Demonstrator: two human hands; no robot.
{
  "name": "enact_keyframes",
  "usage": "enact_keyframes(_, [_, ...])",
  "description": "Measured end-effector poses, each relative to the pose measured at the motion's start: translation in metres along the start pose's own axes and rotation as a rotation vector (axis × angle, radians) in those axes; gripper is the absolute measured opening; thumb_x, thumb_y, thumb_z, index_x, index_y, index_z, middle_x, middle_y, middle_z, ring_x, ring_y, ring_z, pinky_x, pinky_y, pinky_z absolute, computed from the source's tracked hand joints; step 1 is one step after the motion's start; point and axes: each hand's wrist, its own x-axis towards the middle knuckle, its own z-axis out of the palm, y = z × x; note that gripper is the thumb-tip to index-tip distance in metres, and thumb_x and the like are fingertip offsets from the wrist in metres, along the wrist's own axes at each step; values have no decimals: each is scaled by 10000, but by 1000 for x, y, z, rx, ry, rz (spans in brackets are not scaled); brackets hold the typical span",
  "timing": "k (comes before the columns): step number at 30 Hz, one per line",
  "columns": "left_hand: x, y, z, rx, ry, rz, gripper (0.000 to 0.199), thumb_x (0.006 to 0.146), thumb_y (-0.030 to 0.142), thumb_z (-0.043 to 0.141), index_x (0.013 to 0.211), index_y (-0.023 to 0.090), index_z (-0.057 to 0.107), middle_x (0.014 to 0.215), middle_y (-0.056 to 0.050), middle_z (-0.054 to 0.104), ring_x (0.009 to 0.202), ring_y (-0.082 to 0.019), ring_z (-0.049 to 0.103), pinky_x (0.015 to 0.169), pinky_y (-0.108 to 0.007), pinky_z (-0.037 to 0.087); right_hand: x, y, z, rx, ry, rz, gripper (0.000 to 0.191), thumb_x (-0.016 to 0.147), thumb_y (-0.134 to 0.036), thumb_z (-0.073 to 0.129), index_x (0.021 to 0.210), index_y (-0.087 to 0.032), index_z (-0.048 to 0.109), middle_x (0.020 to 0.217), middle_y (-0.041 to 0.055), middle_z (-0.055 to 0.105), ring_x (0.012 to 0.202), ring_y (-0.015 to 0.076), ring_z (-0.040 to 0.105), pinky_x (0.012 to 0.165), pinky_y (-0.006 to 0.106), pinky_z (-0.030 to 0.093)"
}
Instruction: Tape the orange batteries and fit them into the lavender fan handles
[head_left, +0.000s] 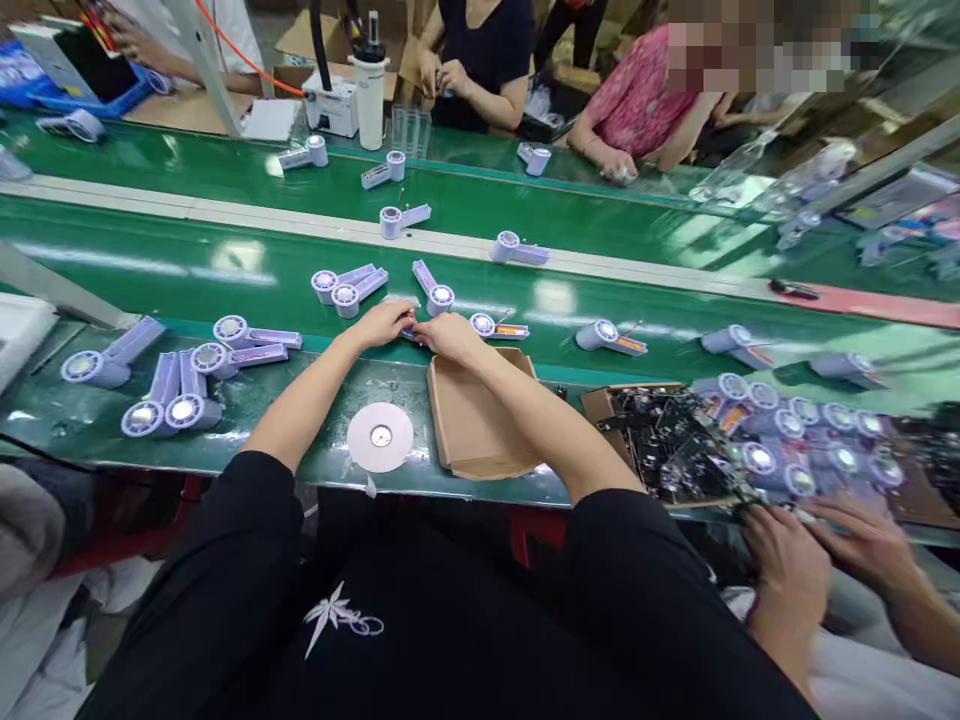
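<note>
My left hand (386,322) and my right hand (448,335) meet at the near edge of the green belt, fingers closed together. Between them shows a sliver of a lavender plastic part (408,334), mostly covered by the fingers. Just beyond my right hand lies a lavender housing with a round head (440,298) and an open handle. Two similar housings (346,299) rest beyond my left hand. To the right, another housing (483,325) has an orange piece in its handle. Below my wrists are a roll of white tape (380,437) and an open cardboard box (480,425).
Several lavender housings (193,411) lie on the bench at left. At right stands a box of dark small parts (667,440), beside grouped housings and a co-worker's hands (791,560). A pale divider strip (300,212) crosses the green belt (660,240); people sit opposite.
</note>
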Motion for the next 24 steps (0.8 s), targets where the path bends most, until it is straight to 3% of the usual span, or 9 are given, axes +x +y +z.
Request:
enact_keyframes(7, [11,3,6,-1,-32,-20,146,1002,323,515,1012,227,624,1080,-92,750,1073,-284,674,993,-394,502,-24,35,8,284,148,-21,414,1101,-337,547,1428,-248,783,1266,82,846,1103,270,788,970,318,528])
enact_keyframes(12, [23,3,10,45,-52,-44,129,977,295,547,1029,226,642,1055,-94,740,1043,-294,669,963,-395,501,-3,33,1,178,-87,-55,417,1026,-378,646,1400,-263,792,1235,101,846,1065,302,783,918,337,527])
enact_keyframes(15, [24,5,12,74,-47,-58,132,985,286,550,1041,226,654,1047,-95,742,1039,-293,673,951,-392,507,6,29,-4,112,-163,-42,427,1024,-408,645,1406,-274,783,1239,114,840,1071,310,780,898,338,530])
enact_keyframes(21, [25,24,21,141,-3,-61,221,1034,255,493,1105,203,696,1123,-131,759,1109,-305,684,1000,-422,526,-11,36,-5,105,-110,-40,446,1131,-423,478,1444,-276,761,1296,127,823,1108,309,780,966,354,534])
enact_keyframes(24, [24,36,19,184,26,-35,264,1044,277,516,1192,183,714,1257,-166,747,1254,-329,642,1128,-477,486,-17,43,-6,104,-72,20,412,1108,-393,547,1443,-299,768,1307,114,824,1139,305,779,994,349,540])
